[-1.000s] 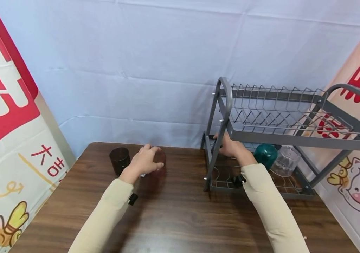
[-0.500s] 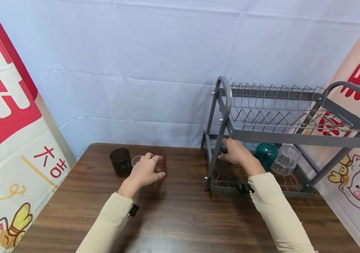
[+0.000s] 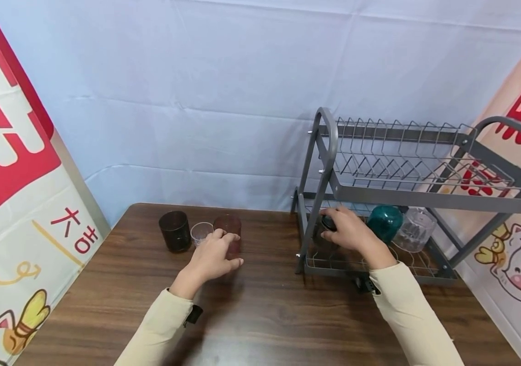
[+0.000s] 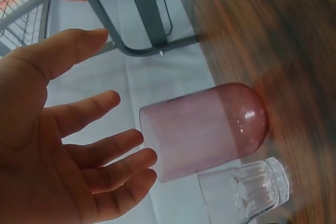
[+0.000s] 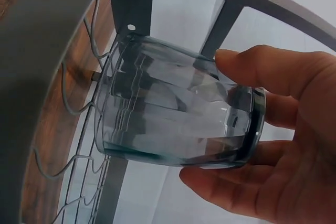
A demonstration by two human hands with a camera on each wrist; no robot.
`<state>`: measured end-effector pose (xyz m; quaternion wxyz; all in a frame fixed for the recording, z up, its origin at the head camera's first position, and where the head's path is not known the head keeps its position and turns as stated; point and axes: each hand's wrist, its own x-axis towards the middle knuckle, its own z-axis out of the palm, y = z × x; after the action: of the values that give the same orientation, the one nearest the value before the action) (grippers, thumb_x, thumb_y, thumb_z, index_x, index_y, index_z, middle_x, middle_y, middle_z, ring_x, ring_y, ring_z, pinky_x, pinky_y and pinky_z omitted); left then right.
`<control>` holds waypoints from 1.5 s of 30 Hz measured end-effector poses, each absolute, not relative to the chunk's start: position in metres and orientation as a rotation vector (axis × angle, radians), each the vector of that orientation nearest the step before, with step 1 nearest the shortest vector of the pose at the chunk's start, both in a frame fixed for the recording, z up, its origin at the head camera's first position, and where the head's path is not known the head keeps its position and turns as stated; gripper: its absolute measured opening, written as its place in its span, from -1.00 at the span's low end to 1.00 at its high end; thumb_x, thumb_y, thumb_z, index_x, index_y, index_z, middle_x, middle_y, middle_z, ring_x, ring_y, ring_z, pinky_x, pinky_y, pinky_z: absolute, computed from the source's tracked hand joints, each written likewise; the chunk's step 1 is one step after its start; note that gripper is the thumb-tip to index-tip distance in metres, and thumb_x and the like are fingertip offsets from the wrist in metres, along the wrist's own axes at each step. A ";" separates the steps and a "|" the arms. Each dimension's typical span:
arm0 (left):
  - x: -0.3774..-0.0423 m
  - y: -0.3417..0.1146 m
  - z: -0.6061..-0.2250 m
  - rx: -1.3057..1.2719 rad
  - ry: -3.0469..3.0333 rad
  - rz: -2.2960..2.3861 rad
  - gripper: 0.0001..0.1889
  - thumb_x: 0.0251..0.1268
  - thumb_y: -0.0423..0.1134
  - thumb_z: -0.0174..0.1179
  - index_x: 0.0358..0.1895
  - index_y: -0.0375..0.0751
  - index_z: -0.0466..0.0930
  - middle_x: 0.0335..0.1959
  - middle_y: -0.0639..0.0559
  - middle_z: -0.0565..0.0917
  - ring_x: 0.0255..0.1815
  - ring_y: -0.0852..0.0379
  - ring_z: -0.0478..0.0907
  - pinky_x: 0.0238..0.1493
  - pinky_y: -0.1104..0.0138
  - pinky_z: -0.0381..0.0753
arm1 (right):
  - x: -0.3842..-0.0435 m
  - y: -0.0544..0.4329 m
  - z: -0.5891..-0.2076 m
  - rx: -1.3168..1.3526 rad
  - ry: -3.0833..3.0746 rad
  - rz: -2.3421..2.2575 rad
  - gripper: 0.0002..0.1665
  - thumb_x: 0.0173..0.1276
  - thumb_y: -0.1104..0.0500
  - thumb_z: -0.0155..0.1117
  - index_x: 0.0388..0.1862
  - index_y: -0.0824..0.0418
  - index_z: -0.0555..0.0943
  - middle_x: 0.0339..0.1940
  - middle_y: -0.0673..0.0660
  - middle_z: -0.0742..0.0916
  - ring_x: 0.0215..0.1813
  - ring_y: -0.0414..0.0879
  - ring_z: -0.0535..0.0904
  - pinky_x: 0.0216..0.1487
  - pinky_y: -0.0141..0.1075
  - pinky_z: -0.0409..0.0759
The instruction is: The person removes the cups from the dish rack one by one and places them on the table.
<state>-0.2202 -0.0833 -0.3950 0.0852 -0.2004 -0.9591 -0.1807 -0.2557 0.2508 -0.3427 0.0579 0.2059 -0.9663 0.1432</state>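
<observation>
Three glasses (image 3: 199,231) and grey rack (image 3: 425,197) on brown table (image 3: 269,315)

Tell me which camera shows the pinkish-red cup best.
The left wrist view shows the pinkish-red cup almost whole, side-on. The head view shows it partly hidden by the left hand; the right wrist view doesn't show it.

In the head view, the left hand (image 3: 212,258) partly hides the translucent red round-bottomed cup (image 3: 228,222) and small clear faceted cup (image 3: 201,230), the right hand (image 3: 351,233) partly obscures the clear cylindrical tumbler (image 5: 173,108), and the right edge crops the grey metal two-tier rack (image 3: 416,196).
</observation>
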 end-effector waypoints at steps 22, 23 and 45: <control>-0.202 -0.077 -0.401 -0.587 -2.800 -0.652 -0.47 -0.04 0.03 0.38 0.04 -0.10 0.57 -0.10 -0.09 0.48 -0.20 -0.09 0.49 -0.26 0.10 0.48 | -0.218 0.248 -0.334 0.609 -2.936 0.575 -0.35 0.21 0.14 0.33 0.27 0.28 0.42 0.12 0.40 0.45 0.12 0.33 0.37 -0.01 0.20 0.37; -0.201 -0.077 -0.402 -0.596 -2.794 -0.665 -0.47 -0.04 0.03 0.38 0.03 -0.10 0.57 -0.10 -0.09 0.48 -0.19 -0.08 0.49 -0.26 0.10 0.48 | -0.217 0.248 -0.334 0.611 -2.935 0.578 -0.36 0.21 0.14 0.33 0.26 0.28 0.42 0.13 0.41 0.45 0.12 0.33 0.36 -0.01 0.20 0.37; -0.194 -0.053 -0.419 -0.664 -2.702 -1.062 -0.51 0.01 -0.07 0.36 0.06 -0.11 0.54 -0.06 -0.04 0.51 -0.03 0.00 0.48 -0.05 0.10 0.44 | -0.194 0.243 -0.331 0.670 -2.885 0.567 -0.35 0.18 0.12 0.37 0.25 0.26 0.45 0.11 0.39 0.48 0.10 0.31 0.41 0.00 0.18 0.38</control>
<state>-0.1938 -0.0528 -0.4195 0.0814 -0.2223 -0.9043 -0.3553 -0.1937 0.2428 -0.3306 0.0628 0.2218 -0.9548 0.1876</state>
